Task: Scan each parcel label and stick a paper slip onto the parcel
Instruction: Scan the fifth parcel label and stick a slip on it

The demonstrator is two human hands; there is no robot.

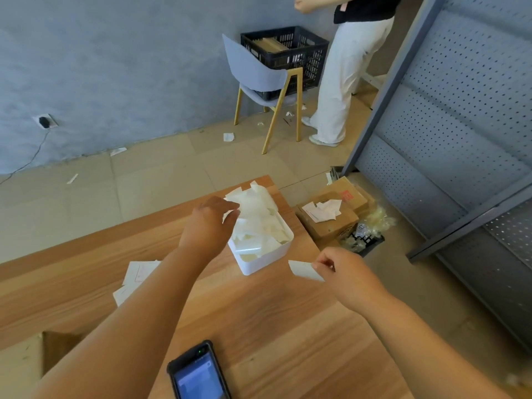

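Wooden tabletop [273,326] in a room with a grey-blue wall [115,67] and a tiled floor [144,182].
The right hand [342,269] pinches a slip [303,270] over the tabletop. The left hand [210,223] reaches into the white bin [259,264] of papers [259,220]; I cannot tell if it grips one. A scanner [198,372] lies near. Boxes [331,226] sit on the floor beside a grey rack [460,110]. A chair [259,79], a crate [305,50] and a person [345,67] are by the wall.

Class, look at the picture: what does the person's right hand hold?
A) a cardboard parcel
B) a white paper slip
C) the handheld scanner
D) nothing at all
B: the right hand pinches a white paper slip by its edge, just right of the white tray, while the handheld scanner lies untouched on the table.
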